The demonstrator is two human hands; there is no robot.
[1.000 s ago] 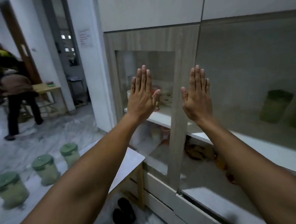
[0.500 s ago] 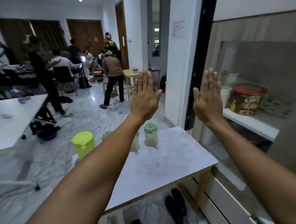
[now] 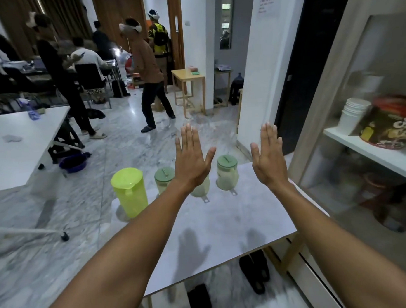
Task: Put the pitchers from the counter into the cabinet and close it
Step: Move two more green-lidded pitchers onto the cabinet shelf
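Note:
Several pitchers stand in a row at the far edge of a small white table point(image 3: 215, 228): a lime-green pitcher point(image 3: 129, 192) at the left, then a clear one with a green lid point(image 3: 164, 182), one mostly hidden behind my left hand point(image 3: 200, 187), and another green-lidded one point(image 3: 227, 172). My left hand point(image 3: 191, 160) and my right hand point(image 3: 267, 158) are held up flat above the table, fingers spread, holding nothing. The cabinet point(image 3: 371, 145) with a glass-fronted door stands at the right, with shelves inside.
Inside the cabinet sit stacked white cups point(image 3: 354, 115) and a cereal tub point(image 3: 392, 125). Dark shoes point(image 3: 256, 274) lie under the table. Several people stand and sit across the marble floor; a person in brown point(image 3: 148, 72) is nearest. A large white table point(image 3: 15, 144) is at left.
My view has swung left, from the cabinet front to the table and the room. The pitchers came into full view. Both hands stayed raised and spread.

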